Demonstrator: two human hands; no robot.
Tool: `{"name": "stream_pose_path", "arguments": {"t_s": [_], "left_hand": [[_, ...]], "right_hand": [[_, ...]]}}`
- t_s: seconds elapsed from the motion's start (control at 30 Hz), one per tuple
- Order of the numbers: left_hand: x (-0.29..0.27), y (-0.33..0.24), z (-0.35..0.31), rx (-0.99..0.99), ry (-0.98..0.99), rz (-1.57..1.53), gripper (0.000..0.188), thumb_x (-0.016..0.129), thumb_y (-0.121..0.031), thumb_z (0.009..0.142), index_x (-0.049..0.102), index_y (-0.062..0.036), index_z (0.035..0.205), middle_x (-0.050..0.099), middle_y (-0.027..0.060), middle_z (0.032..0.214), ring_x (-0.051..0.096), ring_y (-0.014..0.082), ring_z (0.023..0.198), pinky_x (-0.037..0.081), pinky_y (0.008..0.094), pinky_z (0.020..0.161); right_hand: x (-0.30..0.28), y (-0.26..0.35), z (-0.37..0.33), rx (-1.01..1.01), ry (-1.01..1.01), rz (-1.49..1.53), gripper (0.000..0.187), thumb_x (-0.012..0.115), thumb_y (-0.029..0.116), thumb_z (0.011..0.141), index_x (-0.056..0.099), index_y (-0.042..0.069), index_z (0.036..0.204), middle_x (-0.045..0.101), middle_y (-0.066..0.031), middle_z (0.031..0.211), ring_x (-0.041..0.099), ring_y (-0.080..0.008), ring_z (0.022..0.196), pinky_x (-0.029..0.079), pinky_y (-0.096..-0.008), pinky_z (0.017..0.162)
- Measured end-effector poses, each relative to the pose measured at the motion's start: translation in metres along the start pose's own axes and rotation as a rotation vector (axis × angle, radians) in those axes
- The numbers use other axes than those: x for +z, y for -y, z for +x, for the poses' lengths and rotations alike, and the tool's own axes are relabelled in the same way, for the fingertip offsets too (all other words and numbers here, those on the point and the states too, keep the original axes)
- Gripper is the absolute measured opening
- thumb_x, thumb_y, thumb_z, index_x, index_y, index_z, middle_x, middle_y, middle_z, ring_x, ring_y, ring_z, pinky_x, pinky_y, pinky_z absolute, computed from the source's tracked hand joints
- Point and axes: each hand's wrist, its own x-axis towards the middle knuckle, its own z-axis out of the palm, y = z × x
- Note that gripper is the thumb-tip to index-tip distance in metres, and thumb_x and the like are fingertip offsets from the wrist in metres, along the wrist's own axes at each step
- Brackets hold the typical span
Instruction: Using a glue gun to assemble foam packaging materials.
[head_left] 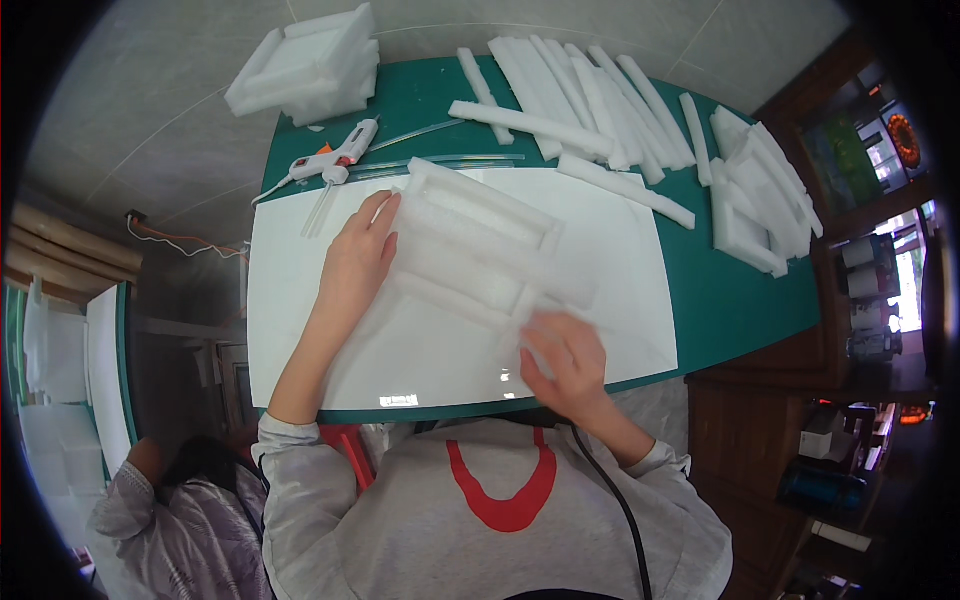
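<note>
A white foam frame (470, 258), with long raised walls around two recesses, is tilted over the white board (290, 300) and partly smeared by motion. My left hand (358, 250) has its fingers and thumb against the frame's left end, holding it there. At the near right corner of the frame is my right hand (568, 362), fingers bent and thumb apart. Its fingertips are blurred, so whether they grip the foam cannot be made out.
Behind the frame lie a white glue gun (335, 152) and clear glue sticks (440, 160). Many foam strips (590, 100) spread across the green mat (740, 310). Foam frames are stacked at the far left (310, 65) and right (760, 195). Another person (195, 510) is at the lower left.
</note>
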Motion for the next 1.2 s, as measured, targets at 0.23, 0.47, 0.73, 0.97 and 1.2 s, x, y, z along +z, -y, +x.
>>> {"name": "stream_pose_path", "arguments": {"t_s": [0.23,0.47,0.73,0.97,1.2], "left_hand": [[0.001,0.0,0.001,0.009,-0.019,-0.022,0.041,0.058,0.0,0.075,0.05,-0.0026,0.115,0.049,0.009,0.12,0.058,0.0264,0.091,0.05,0.034,0.075],[0.0,-0.001,-0.003,-0.004,-0.032,-0.027,0.043,0.057,0.0,0.075,0.05,-0.0041,0.117,0.049,0.0093,0.119,0.057,0.0252,0.093,0.05,0.0331,0.075],[-0.008,-0.009,-0.004,-0.236,0.074,-0.084,0.046,0.056,-0.013,0.081,0.046,-0.018,0.125,0.056,0.0195,0.098,0.061,0.0333,0.072,0.049,0.0396,0.065],[-0.009,-0.006,-0.015,-0.305,0.144,-0.134,0.055,0.055,-0.015,0.084,0.035,-0.0241,0.134,0.053,0.0157,0.052,0.056,0.0304,0.051,0.044,0.0365,0.058],[-0.015,-0.022,-0.048,-0.339,0.075,-0.214,0.055,0.056,-0.014,0.082,0.035,-0.0177,0.134,0.056,0.0182,0.058,0.059,0.0302,0.054,0.047,0.0339,0.059]], "right_hand": [[0.007,-0.02,-0.001,0.219,0.114,-0.097,0.05,0.064,0.016,0.073,0.048,-0.001,0.118,0.046,-0.0152,0.125,0.044,-0.0294,0.115,0.028,-0.0435,0.097],[0.0,-0.023,-0.002,0.223,0.246,-0.085,0.054,0.062,0.023,0.076,0.044,0.0,0.122,0.043,-0.0112,0.129,0.039,-0.0276,0.119,0.013,-0.0508,0.1],[0.002,-0.005,-0.002,0.331,0.386,-0.13,0.104,0.078,0.045,0.053,0.027,0.0,0.132,0.026,-0.0176,0.138,0.021,-0.034,0.129,0.006,-0.0549,0.099],[-0.001,-0.012,0.006,0.31,0.422,-0.071,0.105,0.078,0.043,0.052,0.027,-0.006,0.129,0.024,-0.0198,0.138,0.018,-0.0351,0.13,0.005,-0.056,0.098],[-0.014,-0.043,0.02,0.23,0.551,-0.008,0.103,0.079,0.039,0.052,0.026,0.006,0.134,0.022,-0.0136,0.141,0.013,-0.0334,0.133,0.008,-0.0519,0.103]]}}
